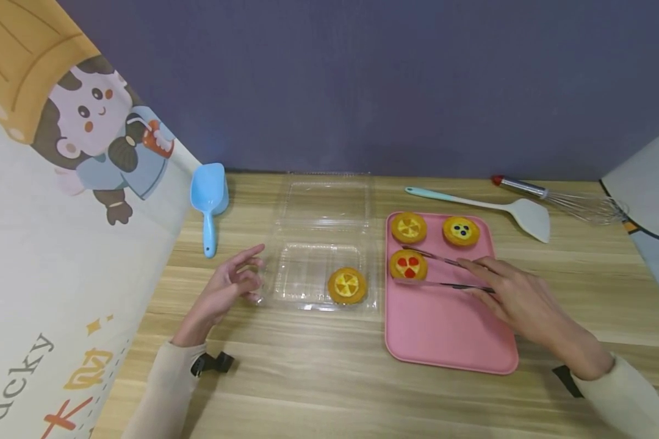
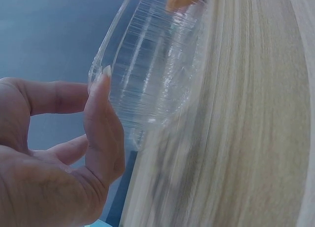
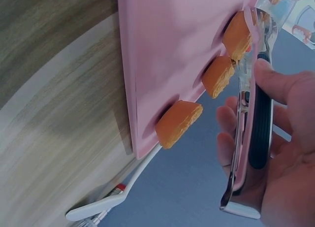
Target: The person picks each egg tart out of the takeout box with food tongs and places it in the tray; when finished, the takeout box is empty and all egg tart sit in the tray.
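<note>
My right hand grips metal tongs with dark handle grips. The tong arms lie spread on either side of a red-topped tart on the pink tray. Behind it sit a tart with yellow wedges and one with dark berries. At the left, my left hand pinches the near-left rim of a clear plastic container between thumb and finger. The container's lid is folded back. One yellow-wedge tart sits in the container's near right corner.
A blue scoop lies at the left by the printed wall panel. Behind the tray are a white spatula with a light blue handle and a whisk. A dark wall closes off the back of the wooden table.
</note>
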{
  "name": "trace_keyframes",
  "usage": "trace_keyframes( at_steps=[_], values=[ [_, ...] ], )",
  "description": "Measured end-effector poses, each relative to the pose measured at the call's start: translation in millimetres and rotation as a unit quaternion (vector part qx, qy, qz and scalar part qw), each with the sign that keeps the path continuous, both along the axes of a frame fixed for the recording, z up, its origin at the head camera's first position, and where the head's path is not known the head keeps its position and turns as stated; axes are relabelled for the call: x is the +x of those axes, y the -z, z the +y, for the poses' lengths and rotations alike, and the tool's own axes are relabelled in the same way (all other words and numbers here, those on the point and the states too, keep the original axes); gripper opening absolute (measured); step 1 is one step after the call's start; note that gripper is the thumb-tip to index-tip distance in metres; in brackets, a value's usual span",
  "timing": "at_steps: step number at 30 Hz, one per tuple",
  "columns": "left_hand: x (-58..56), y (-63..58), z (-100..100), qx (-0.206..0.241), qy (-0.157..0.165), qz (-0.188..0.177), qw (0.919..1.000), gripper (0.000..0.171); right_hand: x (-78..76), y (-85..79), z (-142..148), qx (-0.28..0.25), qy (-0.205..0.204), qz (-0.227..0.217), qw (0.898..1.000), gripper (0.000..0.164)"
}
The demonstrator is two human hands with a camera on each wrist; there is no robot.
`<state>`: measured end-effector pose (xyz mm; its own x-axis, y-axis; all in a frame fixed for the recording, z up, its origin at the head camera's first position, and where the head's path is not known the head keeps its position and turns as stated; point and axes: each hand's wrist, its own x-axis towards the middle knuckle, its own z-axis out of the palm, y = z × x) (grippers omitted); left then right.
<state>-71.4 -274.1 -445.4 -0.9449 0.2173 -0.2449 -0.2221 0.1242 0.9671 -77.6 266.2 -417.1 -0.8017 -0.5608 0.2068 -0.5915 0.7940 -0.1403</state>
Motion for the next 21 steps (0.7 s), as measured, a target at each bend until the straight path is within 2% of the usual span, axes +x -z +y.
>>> trace_keyframes(
  at_steps=[12, 21],
  values=[
    [1.3, -0.1, -0.9, 0.001, 0.000, 0.005, 1.0000, 0.079, 1.8, -6.1, 0.8, -0.007, -0.003, 0.022, 1.000, 0.079],
    [1.6, 0.1, -0.7, 0.006, 0.003, 0.006, 1.0000, 0.079, 0.0, -17.5, -2.0, -0.024, -0.030, 0.044, 0.998, 0.082]
  ],
)
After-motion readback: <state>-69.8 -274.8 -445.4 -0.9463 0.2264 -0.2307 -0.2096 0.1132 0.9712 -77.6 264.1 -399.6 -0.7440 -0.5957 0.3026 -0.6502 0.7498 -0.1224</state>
